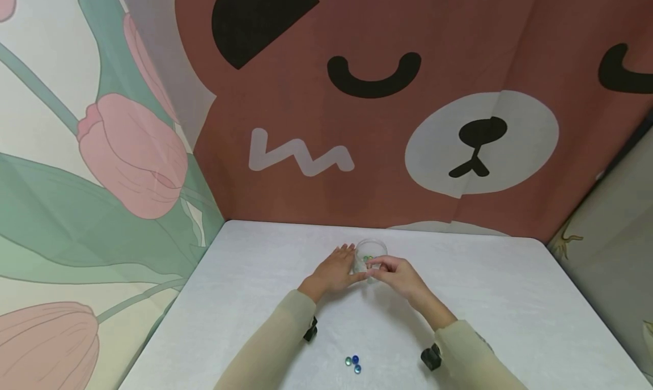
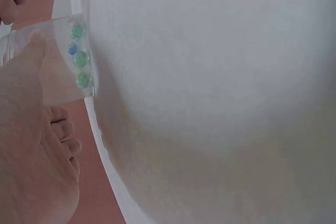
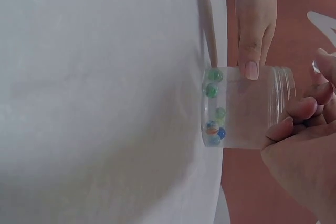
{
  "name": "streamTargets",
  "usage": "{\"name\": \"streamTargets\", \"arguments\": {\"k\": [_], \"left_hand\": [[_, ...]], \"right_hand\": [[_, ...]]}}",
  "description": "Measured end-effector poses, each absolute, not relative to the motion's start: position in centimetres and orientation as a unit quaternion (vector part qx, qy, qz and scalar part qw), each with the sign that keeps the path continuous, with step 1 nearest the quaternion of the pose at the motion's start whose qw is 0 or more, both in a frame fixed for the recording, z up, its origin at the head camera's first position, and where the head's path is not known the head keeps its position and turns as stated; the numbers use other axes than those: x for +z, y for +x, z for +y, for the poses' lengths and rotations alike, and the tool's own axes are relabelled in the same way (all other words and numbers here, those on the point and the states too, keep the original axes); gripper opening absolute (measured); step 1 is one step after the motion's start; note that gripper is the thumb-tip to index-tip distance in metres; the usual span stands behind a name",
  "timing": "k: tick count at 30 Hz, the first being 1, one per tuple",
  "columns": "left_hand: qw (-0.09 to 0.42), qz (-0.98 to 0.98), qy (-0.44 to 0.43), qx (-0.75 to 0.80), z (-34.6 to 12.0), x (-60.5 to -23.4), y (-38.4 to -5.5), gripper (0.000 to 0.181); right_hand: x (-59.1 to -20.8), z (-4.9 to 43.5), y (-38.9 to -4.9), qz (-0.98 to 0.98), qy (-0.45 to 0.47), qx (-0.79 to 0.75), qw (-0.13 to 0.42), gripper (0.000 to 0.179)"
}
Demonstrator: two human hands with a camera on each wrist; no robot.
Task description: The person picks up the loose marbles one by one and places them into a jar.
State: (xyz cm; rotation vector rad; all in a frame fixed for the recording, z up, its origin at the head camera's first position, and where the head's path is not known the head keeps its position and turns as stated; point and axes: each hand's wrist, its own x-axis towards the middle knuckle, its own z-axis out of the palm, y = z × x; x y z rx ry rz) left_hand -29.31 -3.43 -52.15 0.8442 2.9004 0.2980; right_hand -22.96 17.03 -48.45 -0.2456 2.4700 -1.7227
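Observation:
A clear plastic jar (image 1: 371, 246) with a threaded open mouth stands upright on the table, with several green, blue and multicoloured glass marbles (image 3: 212, 91) on its bottom. My left hand (image 1: 335, 271) rests against the jar's left side, its thumb (image 3: 252, 70) lying straight on the wall and its other fingers stretched out. Over the jar's mouth is my right hand (image 1: 403, 276). Between its thumb and forefinger it pinches a small shiny clear marble (image 3: 316, 67), mostly hidden by the fingertips.
Three loose marbles (image 1: 355, 359), green and blue, lie together on the white table (image 1: 265, 254) near its front, between the forearms. Behind the table hangs a brown curtain (image 1: 306, 197) with a bear face; a flower-patterned curtain (image 1: 132, 152) hangs at the left.

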Motion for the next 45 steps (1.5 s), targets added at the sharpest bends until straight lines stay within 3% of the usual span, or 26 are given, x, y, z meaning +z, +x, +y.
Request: {"name": "streamTargets", "arguments": {"k": [20,45], "left_hand": [[0.047,0.953,0.285,0.097,-3.4,-51.7,-29.1,0.089],[0.052,0.954,0.282,0.093,-3.5,-52.1,-29.2,0.092]], "right_hand": [[-48.7,18.0,-24.9,0.836,0.002,-0.548,0.034,0.035],[-49.6,18.2,-26.5,0.814,0.006,-0.581,0.007,0.032]]}}
